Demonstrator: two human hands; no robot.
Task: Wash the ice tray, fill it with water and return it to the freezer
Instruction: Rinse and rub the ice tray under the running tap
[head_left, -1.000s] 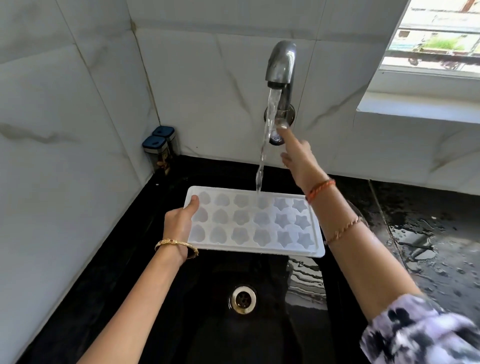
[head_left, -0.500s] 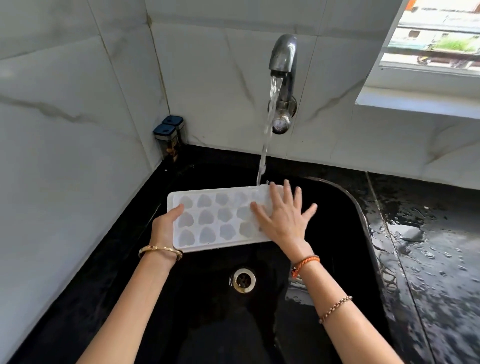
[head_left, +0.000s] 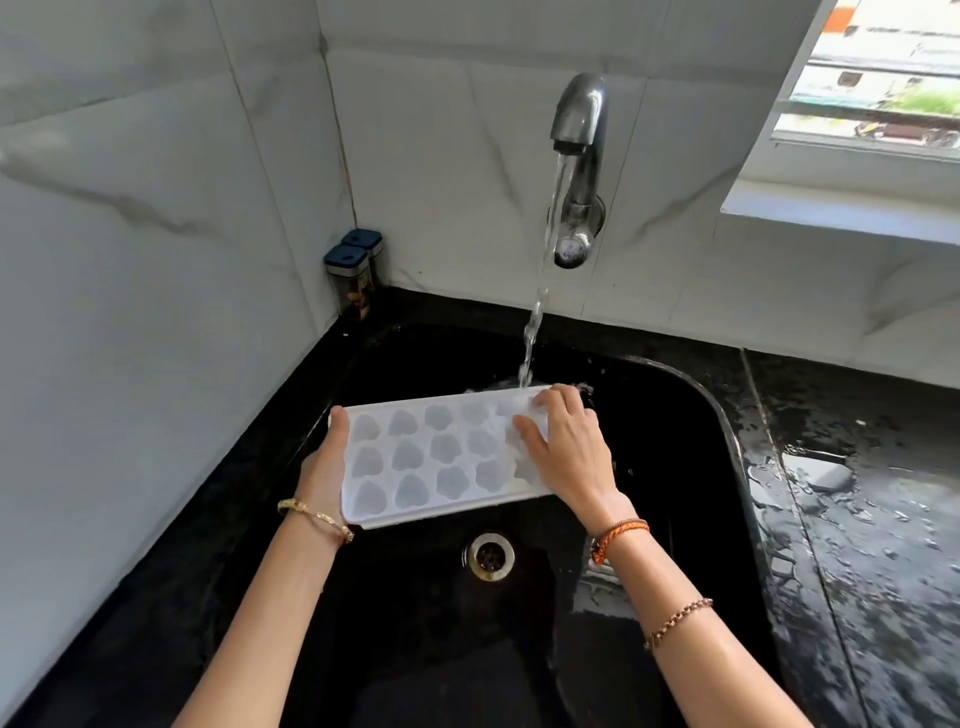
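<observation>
White plastic ice tray (head_left: 431, 457) sits dead centre of the frame, held level over a black sink (head_left: 701, 467), not resting on anything. Heart and flower shaped pockets face up. The left hand (head_left: 324, 467) grips the tray's left short end, thumb laid along the top edge and the other fingers tucked underneath out of sight. The right hand (head_left: 566, 447) lies on top of the tray's right end, fingers curled over the far edge and thumb pressing down into the pockets, so it covers that whole side.

Water (head_left: 537, 312) is running from a chrome tap (head_left: 579, 156) in the upper middle of the frame, and the stream lands right at the tray's far edge next to the right fingertips, with some splash around there.

Just below the tray is the round metal drain (head_left: 489, 555). Two small jars with dark lids (head_left: 355, 270) stand in the wall corner, left of centre. A black countertop (head_left: 872, 519) on the right looks wet, and a window (head_left: 878, 83) fills the upper right.
</observation>
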